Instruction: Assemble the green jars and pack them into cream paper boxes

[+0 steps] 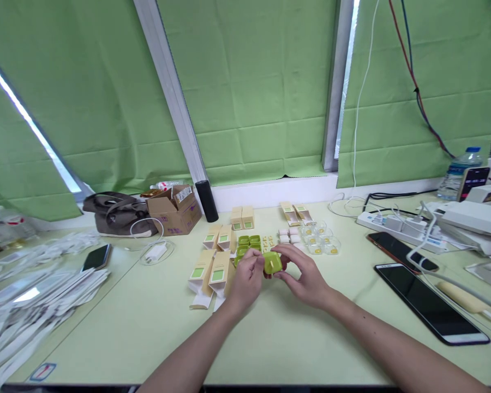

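A small green square plastic case with a short peg-like bit on its face is held up between my hands. My right hand grips it from the right, thumb below and fingers curled over the top. At its left edge, my left hand is closed, thumb and forefinger pinched against the case; its other fingertips are partly hidden. Just behind stand several matching green cases in rows. Small pale yellow parts lie beside them, with white cylindrical rolls and clear domed pieces with yellow centres further right.
Open cream cartons lie left of my hands, with more cartons behind. A phone, a power strip and cables occupy the right. White strips, a carton box and a grey bag are left.
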`<state>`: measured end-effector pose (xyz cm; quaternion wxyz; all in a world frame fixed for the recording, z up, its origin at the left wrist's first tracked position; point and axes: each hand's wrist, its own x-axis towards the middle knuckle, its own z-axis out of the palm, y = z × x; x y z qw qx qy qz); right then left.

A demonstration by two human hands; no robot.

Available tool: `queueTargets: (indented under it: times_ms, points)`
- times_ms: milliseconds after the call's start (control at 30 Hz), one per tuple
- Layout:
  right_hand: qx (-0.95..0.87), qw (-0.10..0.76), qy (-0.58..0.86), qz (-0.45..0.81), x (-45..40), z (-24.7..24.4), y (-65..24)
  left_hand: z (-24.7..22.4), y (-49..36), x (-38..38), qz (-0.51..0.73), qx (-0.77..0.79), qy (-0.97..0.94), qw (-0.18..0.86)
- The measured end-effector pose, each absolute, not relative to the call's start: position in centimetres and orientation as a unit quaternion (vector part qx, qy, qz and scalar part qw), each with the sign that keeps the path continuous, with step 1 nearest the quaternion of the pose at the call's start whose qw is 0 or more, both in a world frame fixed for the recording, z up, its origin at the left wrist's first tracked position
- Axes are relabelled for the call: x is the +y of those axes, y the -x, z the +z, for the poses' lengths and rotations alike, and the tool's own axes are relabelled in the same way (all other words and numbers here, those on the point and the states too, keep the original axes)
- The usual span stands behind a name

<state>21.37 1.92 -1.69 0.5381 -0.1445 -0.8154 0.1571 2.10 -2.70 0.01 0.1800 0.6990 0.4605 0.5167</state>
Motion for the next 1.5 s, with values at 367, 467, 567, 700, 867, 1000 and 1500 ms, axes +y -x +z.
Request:
queueTargets:
  times_ms: [367,467,567,700,867,1000,1500]
  points:
    - [-0.694,0.490,0.165,0.501,2.0,-2.1,-20.2,0.0,-2.4,-2.7,0.507,0.488,-0.665,0.253]
    - [-0.663,0.484,0.129,0.556,2.2,-2.3,-20.1,0.1,-2.3,-2.8,0.497,0.498,-0.673,0.229]
    - [-0.636,0.482,0.114,0.592,2.6,-2.4,-20.2,0.4,-2.2,-2.9,0.499,0.516,-0.674,0.175]
    - [-0.602,0.464,0.111,0.641,3.1,-2.5,-20.5,0.8,-1.9,-3.2,0.524,0.485,-0.687,0.137]
    - [-0.590,0.428,0.112,0.675,3.1,-2.1,-20.9,1.2,-1.5,-3.2,0.497,0.385,-0.748,0.211]
    - [-0.598,0.412,0.123,0.677,3.0,-1.6,-21.1,1.2,-1.6,-3.3,0.493,0.360,-0.745,0.269]
    - [-0.581,0.543,0.266,0.544,4.6,-0.9,-22.6,0.6,-1.9,-1.7,0.604,0.297,-0.515,0.531]
